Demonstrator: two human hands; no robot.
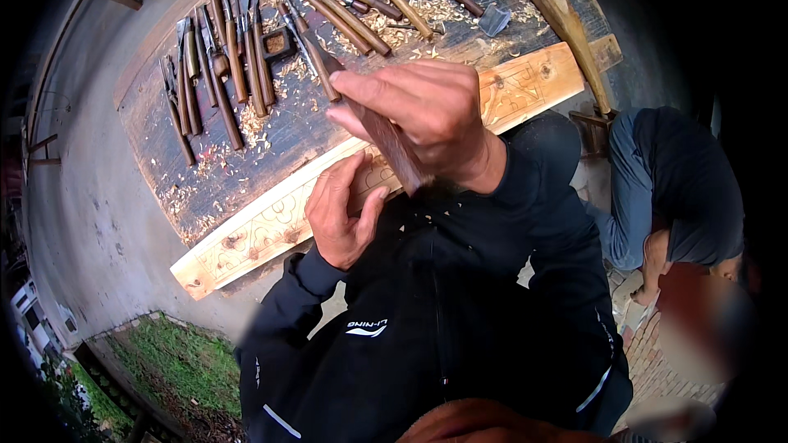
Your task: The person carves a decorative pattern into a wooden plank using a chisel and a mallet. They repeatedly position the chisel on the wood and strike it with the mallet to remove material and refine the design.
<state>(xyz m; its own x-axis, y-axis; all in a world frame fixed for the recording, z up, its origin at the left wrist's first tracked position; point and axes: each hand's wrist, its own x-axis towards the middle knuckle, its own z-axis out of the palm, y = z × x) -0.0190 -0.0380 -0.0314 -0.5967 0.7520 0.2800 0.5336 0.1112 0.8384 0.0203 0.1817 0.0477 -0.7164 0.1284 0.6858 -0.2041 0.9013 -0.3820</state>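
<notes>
My right hand (435, 115) is closed around a long, flat, dark wooden bar (392, 160), raised over the middle of a pale plank (234, 250) that has carved or drawn curling patterns. The bar's far end overlaps the row of tools, so I cannot tell whether it touches any. My left hand (336, 213) rests on the plank, left of and below my right, with fingers slightly curved and thumb apart. The plank lies along the near edge of a worn board table (189, 189), its middle partly hidden by my hands.
Several wooden-handled carving tools (230, 107) lie across the table among shavings (435, 8), with small dark squares (495, 20) at the back. A wooden mallet-like piece (574, 41) leans at the right. A co-worker (681, 180) is bent low on the right. Grass (164, 361) shows lower left.
</notes>
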